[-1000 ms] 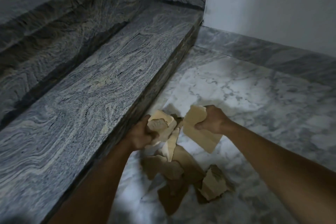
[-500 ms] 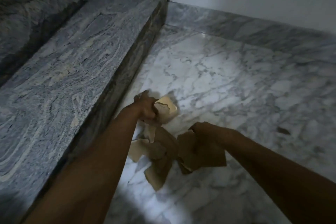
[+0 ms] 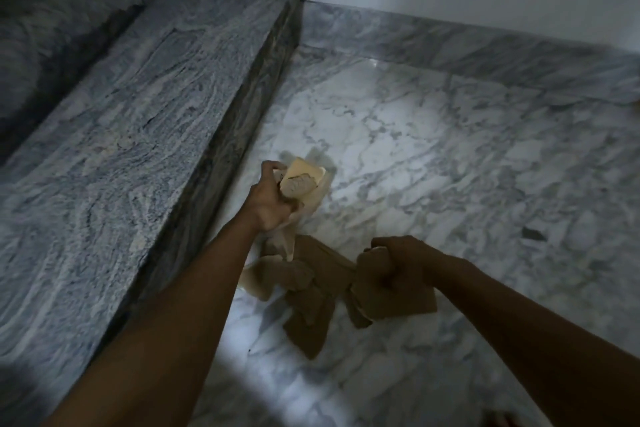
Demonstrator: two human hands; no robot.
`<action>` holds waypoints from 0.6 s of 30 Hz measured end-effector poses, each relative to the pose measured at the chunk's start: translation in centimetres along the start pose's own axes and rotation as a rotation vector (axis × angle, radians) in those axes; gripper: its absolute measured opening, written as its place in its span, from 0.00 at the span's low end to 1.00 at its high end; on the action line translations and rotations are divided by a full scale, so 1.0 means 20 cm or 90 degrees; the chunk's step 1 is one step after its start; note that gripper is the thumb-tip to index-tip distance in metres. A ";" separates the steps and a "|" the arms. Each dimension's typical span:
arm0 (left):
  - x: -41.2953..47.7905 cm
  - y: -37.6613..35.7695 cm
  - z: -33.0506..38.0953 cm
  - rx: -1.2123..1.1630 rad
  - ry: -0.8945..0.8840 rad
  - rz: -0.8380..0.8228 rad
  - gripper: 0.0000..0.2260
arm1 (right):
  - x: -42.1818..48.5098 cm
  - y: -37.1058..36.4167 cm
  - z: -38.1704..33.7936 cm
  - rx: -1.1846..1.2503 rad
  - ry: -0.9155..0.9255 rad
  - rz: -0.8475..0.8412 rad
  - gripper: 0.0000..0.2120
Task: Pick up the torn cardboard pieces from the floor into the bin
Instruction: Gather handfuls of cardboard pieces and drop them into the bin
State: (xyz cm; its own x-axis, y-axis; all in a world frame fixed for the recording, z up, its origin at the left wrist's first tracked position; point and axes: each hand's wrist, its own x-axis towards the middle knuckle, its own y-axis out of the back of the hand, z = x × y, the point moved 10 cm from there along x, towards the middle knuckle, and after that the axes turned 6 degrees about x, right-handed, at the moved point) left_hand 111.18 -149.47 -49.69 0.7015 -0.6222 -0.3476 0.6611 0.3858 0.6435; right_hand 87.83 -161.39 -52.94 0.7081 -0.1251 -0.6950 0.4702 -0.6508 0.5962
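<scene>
Both arms reach forward; left hand (image 3: pixel 269 204) grips pale cardboard (image 3: pixel 302 177); right hand (image 3: pixel 394 267) grips brown cardboard (image 3: pixel 398 305).

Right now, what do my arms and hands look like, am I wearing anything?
Left forearm and right forearm are bare, no sleeves in view. Left hand and right hand wear no gloves; no watch or bracelet shows. Rings: too dim to tell.

Shadowed cardboard pieces (image 3: pixel 311 291) overlap, hiding their outlines; a dark floor speck (image 3: pixel 533 233) is too small to tell.
</scene>
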 end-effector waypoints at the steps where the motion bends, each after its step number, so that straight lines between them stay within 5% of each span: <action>1: 0.00 0.03 0.00 -0.051 0.011 0.017 0.28 | -0.02 0.03 -0.01 -0.005 0.015 -0.001 0.40; 4: -0.01 0.11 0.04 -0.139 0.004 0.024 0.20 | -0.11 0.14 -0.01 0.027 0.000 0.027 0.28; 7: -0.06 0.17 0.11 -0.147 0.008 -0.062 0.17 | -0.17 0.26 -0.05 0.076 0.009 0.131 0.34; 13: -0.36 0.07 -0.12 0.181 0.130 -0.355 0.09 | -0.05 0.50 0.00 0.051 -0.086 0.129 0.26; 18: -0.45 -0.12 -0.34 0.366 0.087 -0.287 0.27 | 0.02 0.63 -0.14 0.203 -0.076 0.158 0.41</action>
State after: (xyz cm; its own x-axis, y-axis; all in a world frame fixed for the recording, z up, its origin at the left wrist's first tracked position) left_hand 105.07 -140.33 -52.78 0.4460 -0.5314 -0.7202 0.6755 -0.3281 0.6603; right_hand 95.58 -167.61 -44.64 0.7043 -0.3811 -0.5989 0.0935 -0.7865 0.6105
